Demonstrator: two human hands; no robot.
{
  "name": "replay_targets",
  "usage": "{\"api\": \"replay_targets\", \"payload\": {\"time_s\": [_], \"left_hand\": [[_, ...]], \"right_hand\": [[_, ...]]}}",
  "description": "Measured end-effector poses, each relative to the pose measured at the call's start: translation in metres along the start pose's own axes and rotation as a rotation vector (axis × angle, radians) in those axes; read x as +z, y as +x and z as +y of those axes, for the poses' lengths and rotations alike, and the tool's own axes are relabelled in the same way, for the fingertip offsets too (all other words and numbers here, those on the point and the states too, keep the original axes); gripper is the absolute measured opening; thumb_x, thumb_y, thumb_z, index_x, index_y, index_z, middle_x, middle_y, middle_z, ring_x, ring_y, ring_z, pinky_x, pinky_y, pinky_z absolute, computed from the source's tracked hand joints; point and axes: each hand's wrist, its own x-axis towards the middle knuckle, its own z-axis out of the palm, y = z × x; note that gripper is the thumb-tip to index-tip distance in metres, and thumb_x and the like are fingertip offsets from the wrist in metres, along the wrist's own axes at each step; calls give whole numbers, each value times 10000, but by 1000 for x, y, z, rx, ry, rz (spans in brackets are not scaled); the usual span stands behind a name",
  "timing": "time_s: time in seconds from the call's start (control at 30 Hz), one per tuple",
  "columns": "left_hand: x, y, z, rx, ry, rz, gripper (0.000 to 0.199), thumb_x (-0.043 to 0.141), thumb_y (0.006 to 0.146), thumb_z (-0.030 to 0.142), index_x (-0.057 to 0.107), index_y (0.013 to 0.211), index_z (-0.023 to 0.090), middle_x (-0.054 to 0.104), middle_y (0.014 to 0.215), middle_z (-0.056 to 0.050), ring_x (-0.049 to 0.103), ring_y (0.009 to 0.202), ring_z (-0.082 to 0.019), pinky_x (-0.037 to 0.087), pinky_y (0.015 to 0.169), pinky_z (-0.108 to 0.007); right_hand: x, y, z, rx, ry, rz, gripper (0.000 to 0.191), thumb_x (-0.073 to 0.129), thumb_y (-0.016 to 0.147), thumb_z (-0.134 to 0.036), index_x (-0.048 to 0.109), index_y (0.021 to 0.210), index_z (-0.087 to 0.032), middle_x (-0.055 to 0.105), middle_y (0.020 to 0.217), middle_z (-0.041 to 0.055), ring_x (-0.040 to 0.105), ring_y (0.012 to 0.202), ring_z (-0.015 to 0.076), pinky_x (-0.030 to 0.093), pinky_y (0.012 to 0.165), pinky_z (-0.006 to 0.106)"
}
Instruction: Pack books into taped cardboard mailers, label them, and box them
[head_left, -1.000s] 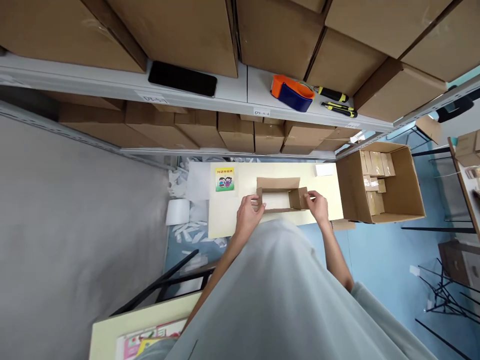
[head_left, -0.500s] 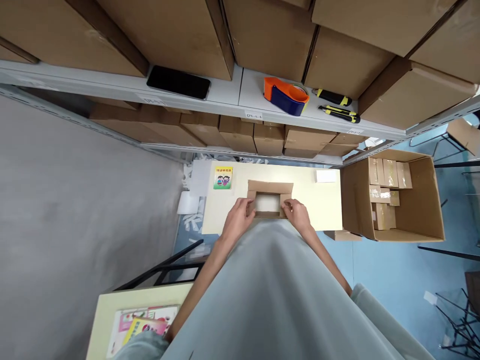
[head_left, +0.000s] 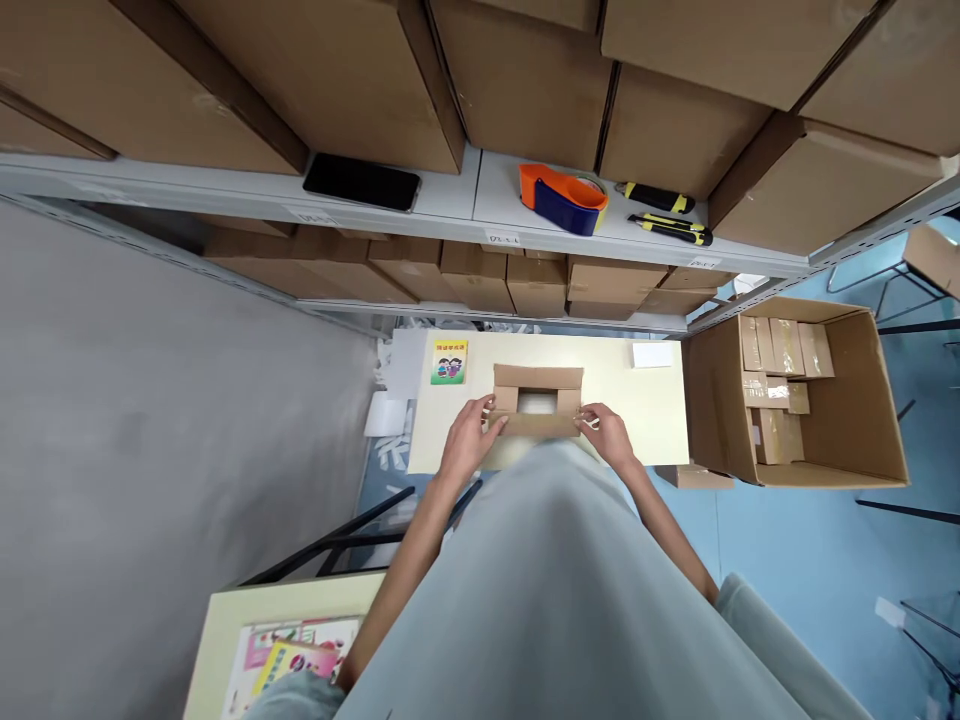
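A small cardboard box (head_left: 538,424) sits on the cream table in front of me, with a gap between its flaps that shows a pale inside. Its far flap lies outspread, while the near flap slants inward over the opening. At the left end, my left hand (head_left: 466,436) grips the near flap's corner between thumb and fingers. My right hand (head_left: 606,434) pinches the opposite corner, fingers closed on the edge. A small yellow-and-green booklet (head_left: 449,362) lies to the left of the box, and a white slip of paper (head_left: 652,354) to the right.
The table (head_left: 630,420) stands below a shelf holding a phone (head_left: 362,182), an orange-and-blue tape dispenser (head_left: 562,198) and two cutter knives (head_left: 670,228). A large open carton (head_left: 847,440) with small boxes stands at right. Booklets (head_left: 300,650) lie on a side table at lower left.
The near flap has come up and folded inward, narrowing the box's opening. Both hands have moved with its corners. My view has shifted slightly.
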Motion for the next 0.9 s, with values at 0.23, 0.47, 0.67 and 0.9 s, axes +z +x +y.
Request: {"api": "replay_targets", "payload": {"time_s": [0.23,0.47,0.67,0.9], "left_hand": [[5,35,-10,-5,-116,-10,1067,746,819,256,184,1727,270,467,1653,-168,586,1391,-315,559,1083,-459],[-4,25,-6,92,-108,6,900,726,858,245,359,1678,304,574,1427,-106,573,1396,-280,502,1183,-450],[-7,8,-11,46,-181,-12,324,697,931,417,746,1211,262,630,1398,-104,652,1320,-274,566,1118,-423],[2,9,-5,-204,-372,-36,291,647,930,522,716,1099,296,795,1272,-38,793,1115,-281,646,925,-372]], "right_hand": [[18,38,-7,11,178,126,915,762,797,-270,413,1642,-246,587,1593,156,666,1305,298,617,1028,470],[10,26,-15,-45,253,194,540,734,886,-428,650,1382,-233,707,1422,131,669,1318,280,589,1090,469],[15,4,-4,-71,220,172,383,650,958,-591,755,1045,-233,684,1378,144,653,1328,278,603,1042,426],[34,9,3,69,312,142,318,600,933,-536,646,1051,-245,777,1184,89,793,1090,264,637,904,377]]}}
